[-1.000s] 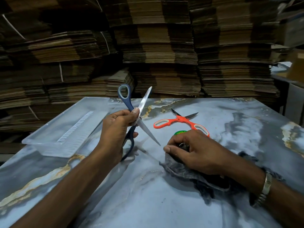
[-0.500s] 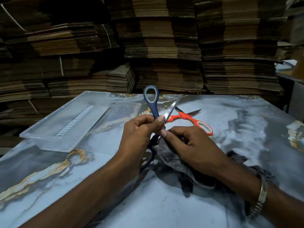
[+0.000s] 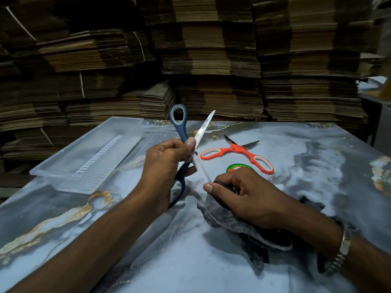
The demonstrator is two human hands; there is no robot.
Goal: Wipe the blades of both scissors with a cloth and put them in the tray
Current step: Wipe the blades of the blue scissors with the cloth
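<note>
Cloth (image 3: 230,216) and right hand (image 3: 243,195) have slid down off the blade: half a second ago they were bunched up at the pivot of the blue scissors (image 3: 179,127), now the hand sits low near the front middle of the surface (image 3: 317,157), fingers curled over the dark cloth, thumb just at the tip of the lower blade. That reads as one full wiping stroke, pivot to point. Whether the cloth touches the tip at this instant is hard to tell; the blade is blurred there.

Left hand (image 3: 167,161) grips the blue scissors at the pivot, fingers and thumb wrapped round, one handle loop up high, the other down below the palm, blades spread wide open. The upper blade points up toward the far edge, bright and bare.

Orange scissors (image 3: 237,153) lie untouched, blades slightly open, toward the far middle of the surface, beside a green and red round label (image 3: 239,168) peeking out above the right hand's knuckles. Tray (image 3: 63,176), clear plastic, sits at the far left corner with nothing in it.

So, by my reckoning: first scissors mid-wipe, the upper blade probably next, the orange pair and both placements yet to come. Flattened cardboard (image 3: 211,60) is stacked behind.
</note>
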